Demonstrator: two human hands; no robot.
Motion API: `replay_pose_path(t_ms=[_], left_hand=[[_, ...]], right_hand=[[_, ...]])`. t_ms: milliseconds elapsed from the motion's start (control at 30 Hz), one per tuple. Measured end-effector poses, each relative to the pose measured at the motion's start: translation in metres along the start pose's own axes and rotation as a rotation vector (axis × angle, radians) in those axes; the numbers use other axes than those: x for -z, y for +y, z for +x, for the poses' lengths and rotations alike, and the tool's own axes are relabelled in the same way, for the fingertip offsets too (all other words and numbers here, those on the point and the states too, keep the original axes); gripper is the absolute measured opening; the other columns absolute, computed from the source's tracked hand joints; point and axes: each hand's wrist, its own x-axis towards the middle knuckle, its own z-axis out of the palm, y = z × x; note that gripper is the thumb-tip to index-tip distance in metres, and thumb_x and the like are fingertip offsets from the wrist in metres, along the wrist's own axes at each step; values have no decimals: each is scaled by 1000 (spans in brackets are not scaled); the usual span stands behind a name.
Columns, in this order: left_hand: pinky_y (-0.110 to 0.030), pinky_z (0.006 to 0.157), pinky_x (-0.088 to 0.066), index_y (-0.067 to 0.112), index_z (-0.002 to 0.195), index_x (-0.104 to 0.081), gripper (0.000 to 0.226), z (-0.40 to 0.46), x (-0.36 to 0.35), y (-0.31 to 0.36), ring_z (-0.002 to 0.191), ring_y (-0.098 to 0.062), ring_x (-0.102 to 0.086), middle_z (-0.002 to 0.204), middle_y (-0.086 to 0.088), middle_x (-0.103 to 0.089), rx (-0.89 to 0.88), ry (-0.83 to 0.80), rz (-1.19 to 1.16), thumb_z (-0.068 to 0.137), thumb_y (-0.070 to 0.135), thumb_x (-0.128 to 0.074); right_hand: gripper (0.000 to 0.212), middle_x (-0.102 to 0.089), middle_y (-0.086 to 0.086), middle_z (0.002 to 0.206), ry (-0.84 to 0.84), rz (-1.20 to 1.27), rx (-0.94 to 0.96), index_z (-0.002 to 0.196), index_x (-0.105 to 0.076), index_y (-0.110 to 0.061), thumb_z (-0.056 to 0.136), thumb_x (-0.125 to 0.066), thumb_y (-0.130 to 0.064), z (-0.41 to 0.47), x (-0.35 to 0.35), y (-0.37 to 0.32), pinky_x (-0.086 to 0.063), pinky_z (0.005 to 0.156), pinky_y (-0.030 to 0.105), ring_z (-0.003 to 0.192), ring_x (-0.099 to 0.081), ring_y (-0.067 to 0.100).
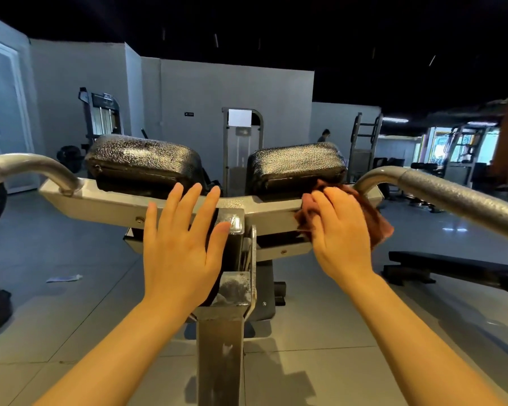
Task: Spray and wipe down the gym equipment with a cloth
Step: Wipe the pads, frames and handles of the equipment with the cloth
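Note:
A grey metal gym machine fills the middle of the head view, with a crossbar [100, 200] and two black cushioned pads, one on the left [143, 159] and one on the right [298, 164]. My right hand [340, 232] presses a brown cloth [376, 221] against the right part of the crossbar, just below the right pad. My left hand [182, 241] hovers flat over the centre post [235, 282], fingers straight and spread, holding nothing. No spray bottle is visible.
Curved metal handles reach out to the left [33, 165] and right [452, 194]. A black bench [452, 265] lies low on the right. Other machines stand along the far wall, and a person [323, 135] is there. A scrap of paper [63, 278] lies on the tiled floor.

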Motion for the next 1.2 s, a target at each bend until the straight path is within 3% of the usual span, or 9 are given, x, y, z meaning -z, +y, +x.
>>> replay_pose_path(t_ms=[167,300,500,600,700,900,1033,1133,1200], left_hand=[[-60,110,-25,18,142,-48,63,-1,1,0,141,-32,-31,146,-11,-47,-31,0,39,102,53,-15],[-58,114,-18,18,142,-47,59,-1,2,-1,142,-31,-30,147,-10,-45,-149,1,118,103,50,-18],[-54,116,-13,20,143,-45,59,-1,0,0,143,-29,-29,148,-8,-44,-160,7,117,103,52,-16],[-54,117,-14,20,143,-45,58,0,-1,-1,143,-28,-29,148,-8,-45,-164,-1,116,103,51,-17],[-56,116,-17,20,143,-46,59,0,0,-1,142,-29,-30,148,-8,-45,-162,-17,124,103,51,-17],[-56,115,-18,19,143,-47,60,-1,2,0,142,-29,-30,148,-9,-45,-145,-35,142,103,51,-16],[-58,114,-20,18,142,-48,60,-1,2,0,142,-30,-31,147,-10,-46,-126,-30,124,103,51,-16],[-58,113,-21,17,141,-49,61,-1,1,2,141,-30,-32,146,-10,-47,-105,-15,92,103,51,-16],[-58,113,-22,16,141,-49,61,-1,2,1,140,-31,-32,145,-11,-48,-96,-11,79,103,51,-17]], right_hand=[[36,-59,9,121,-70,142,150,124,-61,-7,95,-45,-21,4,-18,-61,-37,96,36,109,-50,25],[42,-52,7,132,-229,34,285,133,-52,-10,93,-53,-23,7,-9,-34,-34,108,37,119,-45,24],[40,-47,10,136,-137,-63,-48,135,-49,-7,97,-48,-21,-2,8,22,-34,112,39,127,-43,27],[35,-51,11,124,-84,-96,-54,124,-53,-7,94,-43,-21,1,-2,1,-38,102,42,111,-48,31],[30,-55,8,113,-76,-10,78,117,-58,-9,89,-49,-19,2,-9,-39,-40,89,41,101,-49,27],[43,-56,8,125,-170,-6,258,129,-54,-8,88,-53,-20,6,-13,-53,-36,106,38,116,-50,26],[29,-54,2,119,-168,38,80,120,-55,-15,91,-59,-21,2,12,-5,-47,90,28,113,-49,18],[31,-60,12,117,-135,-16,25,120,-58,-5,90,-58,-12,1,21,24,-52,94,42,108,-58,28],[28,-63,17,111,-111,-2,10,116,-61,0,88,-62,-3,2,20,24,-50,95,40,104,-61,32]])
